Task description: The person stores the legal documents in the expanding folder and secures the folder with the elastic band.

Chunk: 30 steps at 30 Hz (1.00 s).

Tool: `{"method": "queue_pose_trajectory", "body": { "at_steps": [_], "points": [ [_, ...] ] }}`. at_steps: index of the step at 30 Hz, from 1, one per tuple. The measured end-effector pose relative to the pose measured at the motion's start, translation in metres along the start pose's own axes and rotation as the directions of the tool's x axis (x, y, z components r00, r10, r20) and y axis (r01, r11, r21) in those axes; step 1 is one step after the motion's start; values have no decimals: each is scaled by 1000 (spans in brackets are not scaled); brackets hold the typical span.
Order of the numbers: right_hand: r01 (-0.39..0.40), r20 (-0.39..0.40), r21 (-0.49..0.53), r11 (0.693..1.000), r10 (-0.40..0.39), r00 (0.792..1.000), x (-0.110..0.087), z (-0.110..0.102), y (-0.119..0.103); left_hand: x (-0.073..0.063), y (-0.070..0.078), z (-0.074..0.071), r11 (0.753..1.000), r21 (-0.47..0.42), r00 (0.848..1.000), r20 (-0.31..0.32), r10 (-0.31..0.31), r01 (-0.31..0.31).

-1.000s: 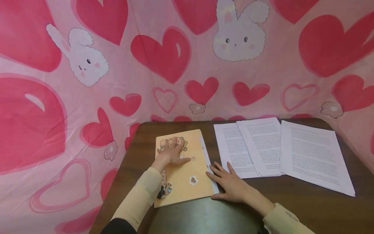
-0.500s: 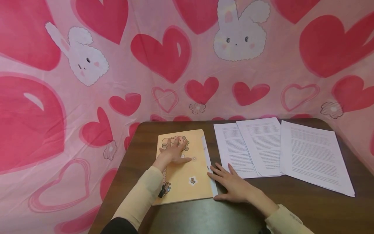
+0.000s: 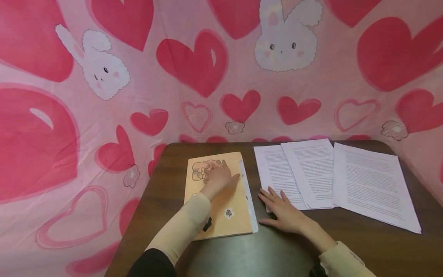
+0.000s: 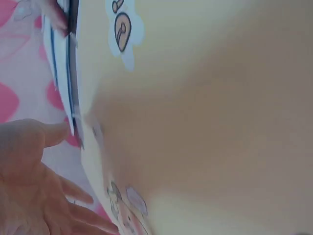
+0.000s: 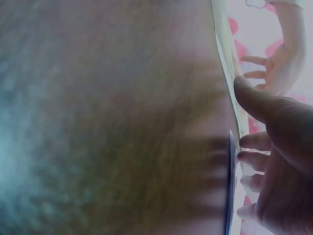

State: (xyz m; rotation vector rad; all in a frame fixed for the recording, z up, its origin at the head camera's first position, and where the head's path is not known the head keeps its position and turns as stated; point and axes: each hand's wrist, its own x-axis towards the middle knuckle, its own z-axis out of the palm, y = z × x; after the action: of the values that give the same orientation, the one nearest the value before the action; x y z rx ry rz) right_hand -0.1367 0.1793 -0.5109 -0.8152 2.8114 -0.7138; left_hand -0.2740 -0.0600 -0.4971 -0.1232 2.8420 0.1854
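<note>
A yellow file folder (image 3: 235,196) printed with cartoon bears lies closed on the table, a pale strip showing along its right edge. Over its upper part is my left hand (image 3: 219,177), palm down with fingers extended; the left wrist view shows those fingers (image 4: 83,213) close over the cover. To the folder's right, my right hand (image 3: 285,211) lies low over the table with its fingers spread, holding nothing. Its fingertips are beside the lower left corner of the nearest printed sheets (image 3: 282,181). In the right wrist view the right thumb (image 5: 257,100) points toward the folder's edge.
Two more stacks of printed paper, a middle one (image 3: 313,173) and a right one (image 3: 372,184), overlap at the back right of the brown wooden table (image 3: 249,254). A pink cloth (image 3: 194,77) with hearts and rabbits hangs behind and at the sides.
My left hand has slid right across the folder's cover. The folder sits slightly farther right and forward than a second ago. My right hand has moved away from its edge toward the sheets.
</note>
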Motion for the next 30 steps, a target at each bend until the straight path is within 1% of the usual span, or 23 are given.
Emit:
{"method": "queue_pose_trajectory", "body": {
  "at_steps": [2, 4, 6, 8, 11, 15, 18, 20, 23, 25, 26, 27, 30],
  "points": [
    [4, -22, 8, 1000, -3, 1000, 0, 0, 1, -9, 9, -4, 999, 37, 1000, -5, -16, 16],
    [-4, -44, 16, 1000, 4, 999, -1, -1, 2, -15, 15, -6, 998, 52, 1000, -13, -24, 24],
    [-29, -57, 26, 999, 31, 998, -1, -4, 4, -22, 20, -8, 998, 60, 1000, -12, -25, 26],
    [-49, -74, 19, 999, 50, 996, -2, -8, 7, -26, 22, -8, 999, 46, 1000, -14, -27, 27],
    [-90, -97, 14, 996, 90, 991, -4, -14, 13, -28, 23, -6, 999, 34, 1000, -22, -9, 10],
    [-132, -130, 7, 991, 132, 983, -5, -22, 24, -25, 22, 0, 1000, 27, 999, -36, 8, -7],
    [-159, -128, 10, 987, 159, 979, -6, -25, 32, -19, 23, 4, 997, 71, 999, -40, 29, -26],
    [-171, -120, 13, 985, 171, 978, -6, -25, 36, -8, 23, 13, 993, 109, 997, -55, 47, -41],
    [-178, -113, 14, 984, 178, 977, -7, -24, 40, -2, 26, 18, 989, 134, 994, -76, 79, -68],
    [-172, -117, 8, 985, 172, 978, -8, -23, 41, -3, 29, 18, 989, 122, 991, -92, 94, -83],
    [-166, -120, 3, 986, 165, 979, -8, -23, 42, -5, 31, 16, 992, 95, 991, -95, 95, -86],
    [-160, -123, -1, 987, 159, 980, -8, -22, 42, -8, 33, 14, 992, 86, 990, -99, 100, -91],
    [-140, -131, -10, 990, 138, 982, -8, -21, 44, -8, 38, 12, 995, 51, 990, -106, 93, -88]
  ]
}}
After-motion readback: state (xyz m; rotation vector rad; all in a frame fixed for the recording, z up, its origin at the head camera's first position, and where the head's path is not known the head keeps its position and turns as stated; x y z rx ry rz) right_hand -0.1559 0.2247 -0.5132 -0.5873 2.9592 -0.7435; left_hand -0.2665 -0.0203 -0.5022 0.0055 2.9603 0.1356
